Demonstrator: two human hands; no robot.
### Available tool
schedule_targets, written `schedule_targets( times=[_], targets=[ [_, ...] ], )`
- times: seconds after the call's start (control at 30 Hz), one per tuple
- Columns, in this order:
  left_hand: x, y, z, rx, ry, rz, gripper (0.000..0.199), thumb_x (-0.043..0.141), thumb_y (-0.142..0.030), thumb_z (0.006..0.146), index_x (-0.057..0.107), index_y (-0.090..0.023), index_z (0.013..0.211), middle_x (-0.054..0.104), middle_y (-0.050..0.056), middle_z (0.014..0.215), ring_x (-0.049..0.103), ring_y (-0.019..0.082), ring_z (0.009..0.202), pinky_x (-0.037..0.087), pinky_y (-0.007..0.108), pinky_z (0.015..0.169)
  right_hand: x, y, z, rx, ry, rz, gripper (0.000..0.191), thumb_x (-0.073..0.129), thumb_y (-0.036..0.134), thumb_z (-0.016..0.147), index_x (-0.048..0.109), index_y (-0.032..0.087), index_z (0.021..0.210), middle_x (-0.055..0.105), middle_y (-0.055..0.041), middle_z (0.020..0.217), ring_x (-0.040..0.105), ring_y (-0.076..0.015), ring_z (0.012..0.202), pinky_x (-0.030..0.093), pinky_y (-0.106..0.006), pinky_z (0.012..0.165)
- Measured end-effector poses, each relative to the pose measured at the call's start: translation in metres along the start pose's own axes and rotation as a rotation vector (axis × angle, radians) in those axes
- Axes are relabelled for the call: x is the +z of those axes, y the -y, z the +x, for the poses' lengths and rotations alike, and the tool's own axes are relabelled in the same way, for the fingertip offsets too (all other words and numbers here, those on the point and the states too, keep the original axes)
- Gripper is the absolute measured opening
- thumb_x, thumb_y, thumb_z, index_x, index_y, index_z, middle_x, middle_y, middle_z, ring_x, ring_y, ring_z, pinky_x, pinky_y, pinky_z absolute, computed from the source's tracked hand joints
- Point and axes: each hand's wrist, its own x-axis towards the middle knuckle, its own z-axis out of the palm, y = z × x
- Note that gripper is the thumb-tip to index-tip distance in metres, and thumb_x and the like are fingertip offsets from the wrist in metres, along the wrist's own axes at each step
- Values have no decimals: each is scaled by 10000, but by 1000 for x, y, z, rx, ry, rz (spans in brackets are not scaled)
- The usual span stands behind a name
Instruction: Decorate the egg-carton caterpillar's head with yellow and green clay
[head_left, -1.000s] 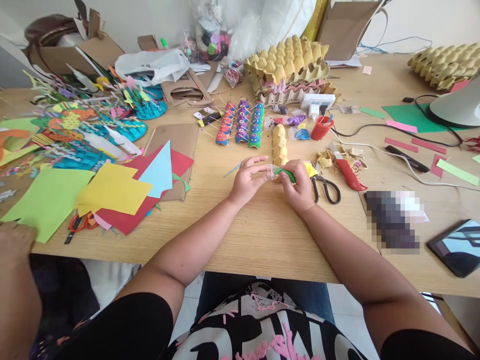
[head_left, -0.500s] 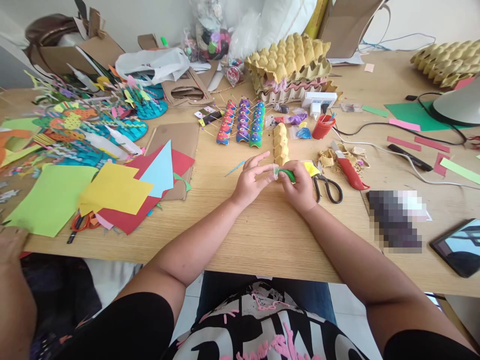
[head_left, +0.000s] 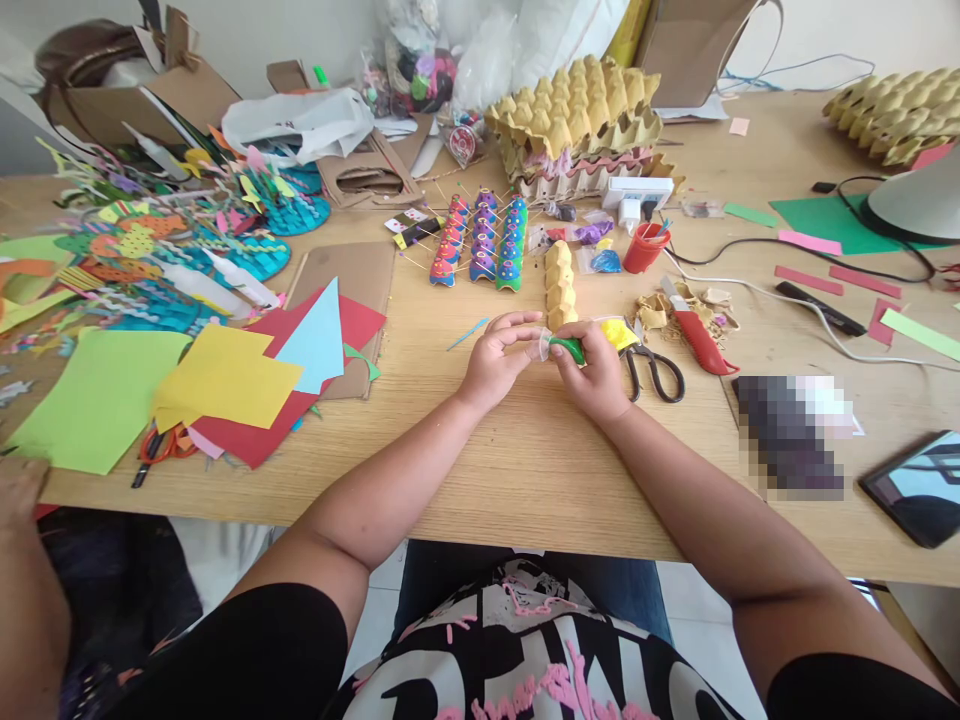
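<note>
Between my two hands is a small clear plastic bag [head_left: 544, 345] with a soft green lump [head_left: 573, 350] in it, perhaps modelling clay. My left hand [head_left: 491, 365] pinches the clear end of the bag between thumb and fingers. My right hand [head_left: 598, 375] is closed around the green end. Just beyond the hands lies a yellow egg-carton strip [head_left: 560, 285]. A bag of something bright yellow [head_left: 618, 333] and black-handled scissors [head_left: 661, 374] lie beside my right hand. A thin blue tool [head_left: 468, 334] rests left of my left hand.
Three painted egg-carton strips [head_left: 484, 238] with sticks stand farther back, before stacked egg trays [head_left: 574, 115]. Coloured paper [head_left: 232, 380] and crafted pieces spread leftward. Right are a red cup [head_left: 645, 250], red-handled knife [head_left: 701, 340], cables and a phone [head_left: 915, 490]. Another person's arm [head_left: 30, 590] is far left.
Both hands have shifted slightly left, with the bag still between them. More of the clear plastic shows at my left fingertips. The view has moved a little.
</note>
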Motion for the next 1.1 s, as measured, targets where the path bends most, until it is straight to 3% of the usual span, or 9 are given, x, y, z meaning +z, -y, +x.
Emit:
schedule_targets(
  times=[0.2, 0.4, 0.57, 0.73, 0.9, 1.1],
  targets=[
    [3, -2, -2, 0, -14, -22, 377, 886, -645, 838, 914, -296, 977, 787, 105, 1337, 654, 294, 1390, 428, 513, 1314, 2, 2, -4, 23, 3, -42, 260, 569, 521, 1107, 626, 267, 1113, 774, -50, 966, 728, -206, 818, 602, -368, 738],
    [6, -4, -2, -139, 8, -156, 506, 894, -723, 783, 912, -262, 991, 723, 142, 1489, 628, 321, 1475, 437, 519, 1310, 2, -4, -4, -10, 40, -116, 324, 544, 568, 1111, 607, 279, 1242, 812, -85, 1060, 773, -257, 886, 620, -418, 769],
    [5, -8, -1, -168, 56, -186, 539, 905, -747, 749, 904, -250, 959, 690, 144, 1556, 576, 339, 1542, 430, 520, 1317, 0, 0, -2, -43, 125, -174, 309, 477, 523, 1145, 581, 265, 1278, 818, -116, 1144, 790, -276, 959, 634, -434, 825],
    [6, -9, -1, -145, 25, -208, 473, 938, -699, 736, 904, -267, 926, 738, 116, 1433, 628, 304, 1457, 462, 493, 1289, -1, 2, -3, -48, 167, -133, 316, 439, 512, 1158, 584, 264, 1289, 816, -118, 1167, 794, -277, 990, 636, -432, 847],
    [8, -6, -1, -154, -44, -250, 479, 967, -697, 689, 904, -268, 890, 744, 99, 1270, 673, 272, 1311, 522, 481, 1213, 2, -4, -6, -40, 182, -134, 498, 623, 668, 1045, 584, 272, 1345, 808, -140, 1233, 802, -328, 1073, 668, -488, 887],
    [7, -4, 0, -135, -69, -238, 476, 962, -701, 693, 894, -259, 857, 743, 84, 1177, 689, 239, 1225, 526, 463, 1195, 4, -5, -6, -52, 143, -162, 362, 641, 515, 1075, 591, 288, 1352, 827, -115, 1240, 820, -303, 1073, 679, -470, 904]
  ],
)
